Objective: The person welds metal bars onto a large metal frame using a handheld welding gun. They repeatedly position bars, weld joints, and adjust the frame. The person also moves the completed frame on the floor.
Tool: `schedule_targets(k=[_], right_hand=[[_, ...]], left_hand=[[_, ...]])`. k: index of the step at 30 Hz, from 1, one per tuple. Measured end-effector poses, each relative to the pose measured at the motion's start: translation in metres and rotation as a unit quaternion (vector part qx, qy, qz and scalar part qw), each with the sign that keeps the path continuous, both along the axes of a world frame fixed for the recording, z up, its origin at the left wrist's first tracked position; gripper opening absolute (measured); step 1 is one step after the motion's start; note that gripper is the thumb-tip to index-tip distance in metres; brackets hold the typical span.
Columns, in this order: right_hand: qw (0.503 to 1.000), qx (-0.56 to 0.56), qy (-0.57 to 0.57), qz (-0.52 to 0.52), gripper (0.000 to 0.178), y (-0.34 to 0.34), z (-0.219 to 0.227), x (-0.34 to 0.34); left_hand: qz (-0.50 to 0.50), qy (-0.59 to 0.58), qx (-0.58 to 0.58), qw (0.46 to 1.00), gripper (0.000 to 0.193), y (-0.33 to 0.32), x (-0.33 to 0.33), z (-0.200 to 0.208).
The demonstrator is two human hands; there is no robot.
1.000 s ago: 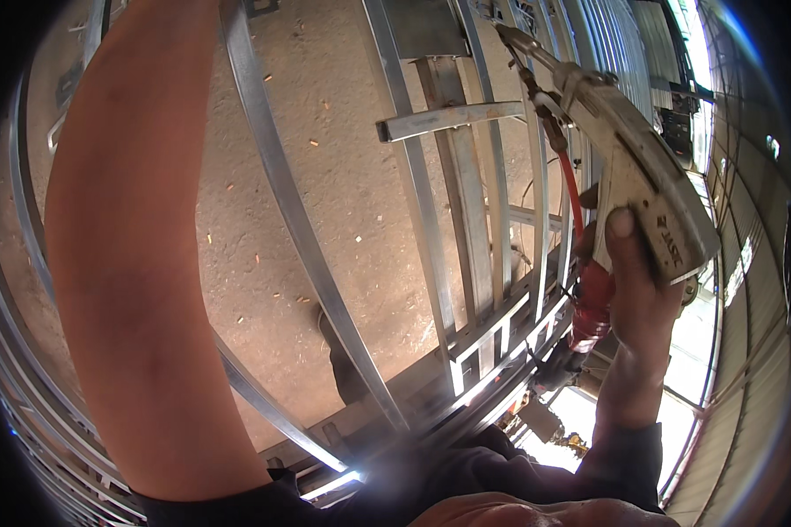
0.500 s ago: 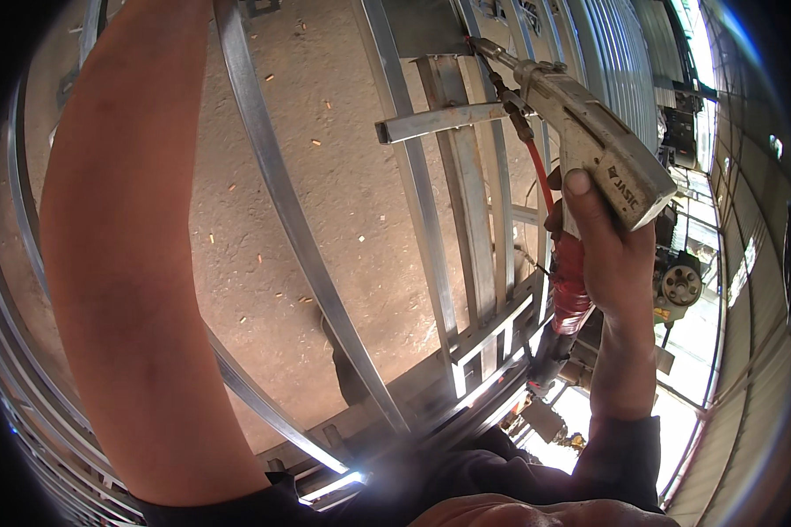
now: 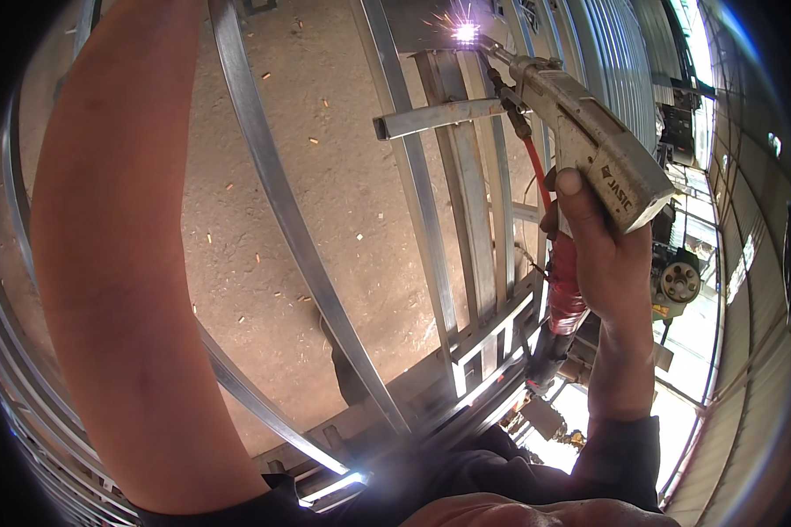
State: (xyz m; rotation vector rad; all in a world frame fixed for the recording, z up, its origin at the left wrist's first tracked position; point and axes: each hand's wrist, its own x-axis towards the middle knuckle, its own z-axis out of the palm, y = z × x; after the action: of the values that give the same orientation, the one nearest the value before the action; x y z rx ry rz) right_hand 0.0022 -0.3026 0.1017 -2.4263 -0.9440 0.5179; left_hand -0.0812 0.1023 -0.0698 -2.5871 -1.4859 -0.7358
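My right hand is wrapped round the grip of a handheld welding gun, thumb along its side. The gun has a scuffed pale body and a red-wrapped handle. Its nozzle points up and left, where a bright spark with flying orange specks burns at the metal frame. Glare hides the exact spot being welded. A short square tube lies across the long bars beside the nozzle. My left forearm stretches up along the left side. The left hand itself lies beyond the upper edge.
Long square steel tubes run across the frame above a dusty concrete floor scattered with small orange-brown bits. More parallel tubes stand at the upper right. A machine with a round wheel stands at the right, near a corrugated wall.
A bright spark with flying specks has appeared at the gun's nozzle. My left forearm has shifted slightly left; the right hand and gun have barely moved.
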Motion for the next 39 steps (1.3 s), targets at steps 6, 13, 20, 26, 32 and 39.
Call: schedule_targets(k=[6, 13, 20, 26, 32, 39], right_hand=[[1.0, -0.008, 0.007, 0.01, 0.027, -0.001, 0.001, 0.002], [0.999, -0.035, 0.009, -0.015, 0.027, -0.001, 0.006, -0.001], [0.999, -0.04, 0.009, -0.032, 0.028, -0.002, 0.008, -0.003], [0.998, -0.045, 0.006, -0.035, 0.028, -0.003, 0.011, -0.005], [0.998, -0.039, 0.009, -0.045, 0.029, -0.006, 0.013, -0.005], [0.993, -0.053, -0.002, -0.103, 0.043, -0.008, 0.018, -0.006]], left_hand=[[-0.001, 0.004, -0.003, 1.0, 0.02, 0.0, 0.002, 0.001], [-0.002, 0.007, -0.006, 1.0, 0.02, -0.002, 0.002, 0.003], [-0.001, 0.011, -0.01, 1.0, 0.02, -0.004, 0.002, 0.005], [0.0, 0.015, -0.014, 1.0, 0.02, -0.004, 0.0, 0.008], [0.0, 0.017, -0.017, 1.0, 0.02, -0.006, 0.001, 0.01], [0.0, 0.022, -0.017, 1.0, 0.02, -0.009, 0.001, 0.014]])
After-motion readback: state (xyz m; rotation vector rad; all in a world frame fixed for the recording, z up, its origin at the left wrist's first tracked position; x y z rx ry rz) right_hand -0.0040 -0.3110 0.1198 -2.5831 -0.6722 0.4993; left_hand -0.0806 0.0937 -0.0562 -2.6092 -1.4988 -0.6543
